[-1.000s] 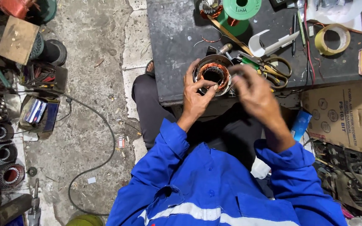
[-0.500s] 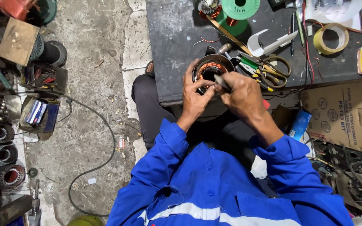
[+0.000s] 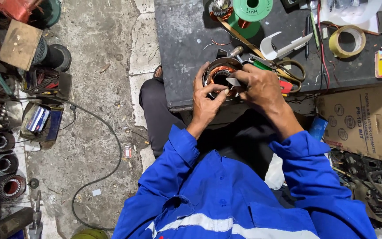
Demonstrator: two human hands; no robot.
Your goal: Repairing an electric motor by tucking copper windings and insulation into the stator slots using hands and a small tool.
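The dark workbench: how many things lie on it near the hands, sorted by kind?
Motor stators with copper windings: 1, the stator, held by the left hand and right hand
Green spools: 1, the green spool
Tape rolls: 1, the tape roll
Scissors: 1, the scissors
Total: 4

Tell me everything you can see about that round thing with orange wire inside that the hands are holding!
The round motor stator is a grey metal ring with coppery wire coils lining its dark hollow. It sits at the dark workbench's near edge, opening upward. The left hand grips its side; the right hand pokes a small pale strip into it.
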